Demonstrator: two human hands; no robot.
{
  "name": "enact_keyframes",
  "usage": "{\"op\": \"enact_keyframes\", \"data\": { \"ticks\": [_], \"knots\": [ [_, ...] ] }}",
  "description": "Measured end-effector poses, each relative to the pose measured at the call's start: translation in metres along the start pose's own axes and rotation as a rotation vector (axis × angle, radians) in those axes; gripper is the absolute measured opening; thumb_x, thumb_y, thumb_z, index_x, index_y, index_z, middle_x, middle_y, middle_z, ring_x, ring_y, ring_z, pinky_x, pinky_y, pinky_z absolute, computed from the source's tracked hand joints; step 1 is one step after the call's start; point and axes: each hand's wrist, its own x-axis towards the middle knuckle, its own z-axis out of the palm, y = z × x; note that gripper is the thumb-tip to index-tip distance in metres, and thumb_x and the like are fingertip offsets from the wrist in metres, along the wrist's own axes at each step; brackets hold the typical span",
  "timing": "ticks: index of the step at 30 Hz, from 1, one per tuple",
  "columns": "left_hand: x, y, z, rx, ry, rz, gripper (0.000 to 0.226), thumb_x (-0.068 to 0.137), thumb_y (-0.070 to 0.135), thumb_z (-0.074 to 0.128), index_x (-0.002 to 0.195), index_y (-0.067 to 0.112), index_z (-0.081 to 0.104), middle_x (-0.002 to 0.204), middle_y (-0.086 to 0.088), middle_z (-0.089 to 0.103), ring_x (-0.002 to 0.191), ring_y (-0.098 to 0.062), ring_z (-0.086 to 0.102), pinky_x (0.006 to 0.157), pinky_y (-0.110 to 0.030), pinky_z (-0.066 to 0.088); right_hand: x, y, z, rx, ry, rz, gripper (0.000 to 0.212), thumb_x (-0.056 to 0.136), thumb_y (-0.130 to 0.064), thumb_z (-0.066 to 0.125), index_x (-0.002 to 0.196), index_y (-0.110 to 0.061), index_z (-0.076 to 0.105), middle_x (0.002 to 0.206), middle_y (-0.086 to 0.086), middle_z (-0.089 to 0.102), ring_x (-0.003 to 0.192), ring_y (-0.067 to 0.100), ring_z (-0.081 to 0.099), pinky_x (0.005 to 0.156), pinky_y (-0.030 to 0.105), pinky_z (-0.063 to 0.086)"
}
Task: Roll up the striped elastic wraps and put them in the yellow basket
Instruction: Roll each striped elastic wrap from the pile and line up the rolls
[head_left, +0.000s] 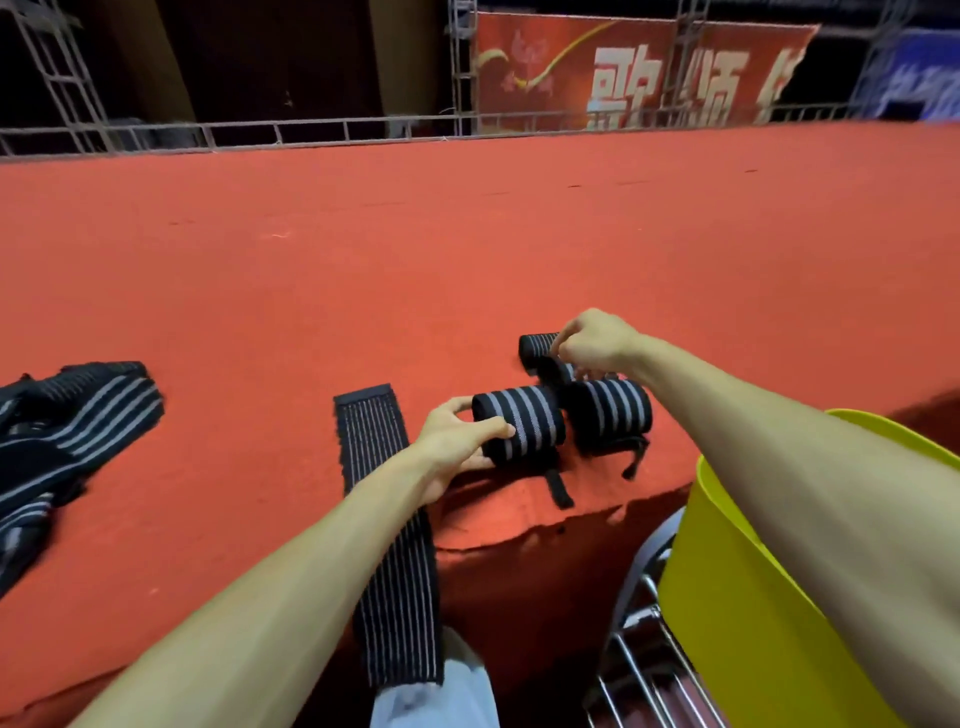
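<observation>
Head view: rolled wrap (519, 423) in left hand (457, 441), axis crosswise

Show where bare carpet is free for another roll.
Free: the red carpeted platform farther back, and the gap between the loose pile of striped wraps and the flat black striped wrap. Crowded: the rolled striped wraps at the left hand and right hand.

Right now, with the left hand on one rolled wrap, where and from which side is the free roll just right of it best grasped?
Round its striped middle, from above. The free rolled wrap lies on its side, its left end beside the roll the left hand holds; a thumb on the near curve would likely pin its loose tail. The right hand grips the far rolled wrap.
</observation>
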Motion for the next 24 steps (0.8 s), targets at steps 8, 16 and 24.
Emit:
{"op": "enact_keyframes", "data": {
  "ticks": [8,16,24],
  "knots": [
    [0.027,-0.009,0.032,0.354,0.045,0.115,0.056,0.078,0.033,0.080,0.126,0.014,0.056,0.096,-0.007,0.070,0.079,-0.017,0.070,0.073,-0.032,0.058,0.019,0.028,0.003,0.043,0.079,-0.003,0.031,0.086,-0.007,0.048,0.109,-0.011,0.070,0.106,0.013,0.070,0.093,0.024,0.061,0.077,0.027,0.045],
    [0.027,-0.012,0.012,0.881,0.063,0.181,0.069,0.089,0.059,0.056,0.145,0.021,0.043,0.141,-0.013,0.046,0.135,-0.033,0.036,0.112,-0.046,0.032,0.008,0.000,0.019,0.033,0.107,-0.053,0.033,0.088,-0.005,0.048,0.112,-0.011,0.070,0.118,0.011,0.068,0.113,0.026,0.059,0.088,0.025,0.043],
    [-0.038,0.016,-0.113,0.715,0.270,0.294,0.031,0.094,0.021,0.061,0.124,0.011,0.063,0.120,-0.010,0.061,0.107,-0.017,0.057,0.095,-0.024,0.042,-0.006,-0.074,0.074,0.046,0.035,-0.200,0.034,0.089,-0.006,0.049,0.116,-0.012,0.069,0.118,0.009,0.069,0.117,0.024,0.059,0.092,0.023,0.042]
  ]
}}
